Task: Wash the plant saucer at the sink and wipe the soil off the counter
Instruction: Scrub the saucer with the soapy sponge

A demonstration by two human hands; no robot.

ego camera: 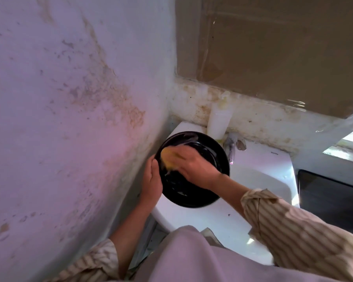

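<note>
A round black plant saucer [208, 151] is held tilted over the white sink [263, 180], wet and streaked with suds. My left hand [152, 180] grips its left rim. My right hand [196, 165] holds a yellow sponge [168, 158] and presses it against the upper left of the saucer's inside. The lower part of the sink bowl is hidden behind the saucer and my right arm.
A stained wall [69, 119] stands close on the left. A white bottle [219, 121] stands at the sink's back edge beside the chrome tap [231, 145]. Taped cardboard [273, 47] covers the wall above. A dark surface [330, 192] lies right of the sink.
</note>
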